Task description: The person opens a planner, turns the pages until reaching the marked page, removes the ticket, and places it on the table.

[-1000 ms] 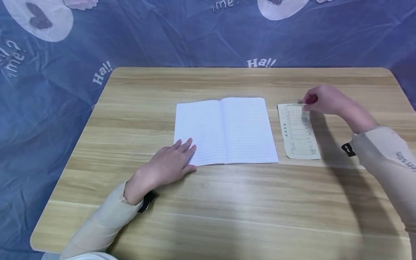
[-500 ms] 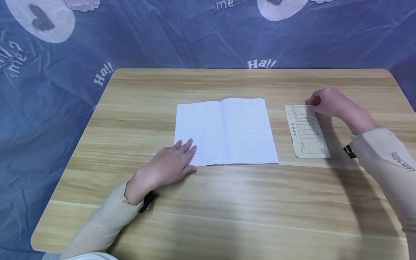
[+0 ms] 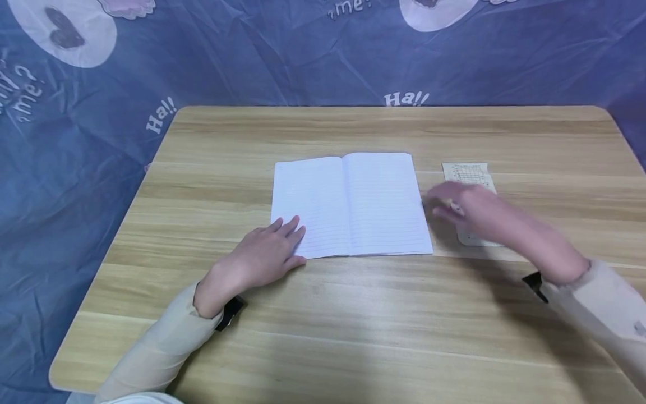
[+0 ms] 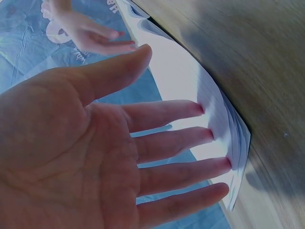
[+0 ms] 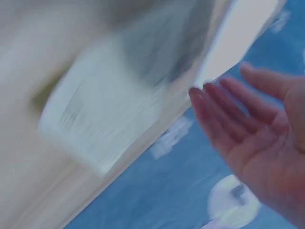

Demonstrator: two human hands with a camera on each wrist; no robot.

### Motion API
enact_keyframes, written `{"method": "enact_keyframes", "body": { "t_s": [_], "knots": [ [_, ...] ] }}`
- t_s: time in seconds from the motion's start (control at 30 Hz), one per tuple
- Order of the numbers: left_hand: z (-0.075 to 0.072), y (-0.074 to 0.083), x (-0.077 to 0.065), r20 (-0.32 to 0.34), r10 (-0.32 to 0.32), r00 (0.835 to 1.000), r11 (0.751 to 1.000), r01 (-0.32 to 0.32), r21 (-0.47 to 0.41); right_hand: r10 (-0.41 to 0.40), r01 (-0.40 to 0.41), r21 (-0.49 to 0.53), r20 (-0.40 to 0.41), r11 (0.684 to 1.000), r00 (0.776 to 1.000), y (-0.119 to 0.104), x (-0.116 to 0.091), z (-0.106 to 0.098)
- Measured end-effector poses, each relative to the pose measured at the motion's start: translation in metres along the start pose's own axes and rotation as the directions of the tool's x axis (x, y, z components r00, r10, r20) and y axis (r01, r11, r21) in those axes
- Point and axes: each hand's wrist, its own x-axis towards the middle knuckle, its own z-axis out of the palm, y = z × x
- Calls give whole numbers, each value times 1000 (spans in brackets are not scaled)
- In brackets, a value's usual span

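Observation:
A lined notebook (image 3: 383,202) lies spread at its middle fold on the table, both pages blank of writing. My left hand (image 3: 262,252) rests with straight, spread fingers on the lower left corner of its left page. In the left wrist view the fingertips (image 4: 221,164) meet the white page. My right hand (image 3: 469,210), slightly blurred, is over a small pale sheet (image 3: 469,171) printed with a table grid, and hides its middle. Its fingers reach toward the notebook's right edge. The right wrist view shows this hand (image 5: 257,124) with loosely bent fingers and nothing held.
The wooden table (image 3: 353,325) has rounded corners. Behind it and to the left hangs a blue cloth (image 3: 282,56) with white lettering and cartoon prints. A black strap (image 3: 231,312) shows at the left wrist.
The right hand first slid the printed sheet to the right, then let go of its top edge and moved left and nearer, toward the notebook. The left hand has stayed put.

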Motion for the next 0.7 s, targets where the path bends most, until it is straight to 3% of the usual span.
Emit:
{"method": "enact_keyframes", "body": {
  "t_s": [0.07,0.13,0.23,0.33,0.47,0.57,0.7],
  "knots": [
    [0,0,1,-13,1,1000,1000,-1,10,-90,89,33,27,995,996,-16,-8,10],
    [1,0,1,-43,2,999,1000,-1,29,-126,123,48,75,991,989,-27,-14,17],
    [1,0,4,-104,-9,995,998,14,55,-105,100,50,127,994,986,-35,-19,24],
    [1,-5,8,-175,-31,984,998,42,54,-94,89,42,120,995,988,-37,-21,28],
    [3,-20,14,-213,-138,967,990,134,-35,-72,65,62,113,996,991,-38,-21,30],
    [6,-36,15,-200,-239,950,967,214,-141,-52,44,72,123,996,991,-38,-21,31],
    [12,-50,14,-174,-266,948,932,208,-296,-42,32,81,122,996,992,-39,-22,30]
  ]
}}
